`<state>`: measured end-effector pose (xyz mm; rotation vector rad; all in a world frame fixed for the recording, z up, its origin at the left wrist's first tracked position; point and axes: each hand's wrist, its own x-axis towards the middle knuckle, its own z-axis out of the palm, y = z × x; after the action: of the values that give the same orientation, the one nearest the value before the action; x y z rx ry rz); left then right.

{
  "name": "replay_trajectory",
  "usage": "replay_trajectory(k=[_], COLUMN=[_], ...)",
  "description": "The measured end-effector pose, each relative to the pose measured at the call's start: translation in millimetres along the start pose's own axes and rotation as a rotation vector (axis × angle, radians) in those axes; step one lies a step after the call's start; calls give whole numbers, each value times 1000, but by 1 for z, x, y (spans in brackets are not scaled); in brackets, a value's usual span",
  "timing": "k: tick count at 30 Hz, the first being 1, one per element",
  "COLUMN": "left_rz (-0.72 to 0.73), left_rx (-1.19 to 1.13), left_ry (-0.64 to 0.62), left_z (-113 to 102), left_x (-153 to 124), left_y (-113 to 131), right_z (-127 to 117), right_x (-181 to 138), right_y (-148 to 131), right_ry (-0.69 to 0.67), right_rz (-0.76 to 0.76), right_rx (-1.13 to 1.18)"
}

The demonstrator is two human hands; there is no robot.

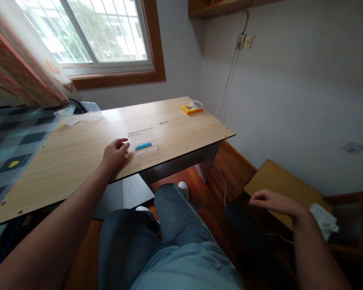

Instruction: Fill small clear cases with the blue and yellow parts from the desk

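Hands at desk (78,151)
My left hand (115,154), fingers loosely curled, rests beside the clear box (143,141); my right hand (274,201) hangs empty, fingers bent.

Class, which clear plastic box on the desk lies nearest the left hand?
The clear box with the blue piece inside, just beside the left hand. The far box sits on a yellow pad; the third box lies by the window.
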<state>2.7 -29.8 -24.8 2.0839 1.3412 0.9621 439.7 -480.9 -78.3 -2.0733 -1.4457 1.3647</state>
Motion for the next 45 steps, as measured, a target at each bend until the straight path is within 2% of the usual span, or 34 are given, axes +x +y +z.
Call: replay_trajectory(k=[7, 11, 15, 18, 21, 24, 28, 32, 36, 39, 45], left_rz=[-91, -129, -151, -212, -291, -419, -501, -558, -578, -569, -501], left_rx=[-205, -332, -378, -423, -470, -473, -440, -376, -320, -305, -329], left_ry=[27, 9, -16, -14, -26, -150, -338, -542, -724, -812, -904], left_z=[2, 2, 2, 4, 5, 0, -13, -24, -28, -30, -36], left_x=[5, 8, 14, 20, 27, 35, 46, 59, 74, 81, 79], left_y=[-4, -6, -10, -13, -16, -17, -16, -15, -17, -20, -29], right_z=[1, 7, 7, -2, -17, -37, -58, -65, -63, -63, -66], right_x=[11, 12, 15, 22, 34, 55, 101, 174, 253, 303, 367], right_y=[-10, -8, -18, -37, -67, -109, -168, -221, -266, -297, -345], right_ry=[-59, -70, -96, -97, -93, -43, 136, 327, 436, 489, 609], right_rz=[-37, -13, -13, -32, -84, -206, -443, -536, -524, -510, -479], right_rx=[-46, -49, -59, -90, -150, -208, -174, -188, -210, -239, -313])
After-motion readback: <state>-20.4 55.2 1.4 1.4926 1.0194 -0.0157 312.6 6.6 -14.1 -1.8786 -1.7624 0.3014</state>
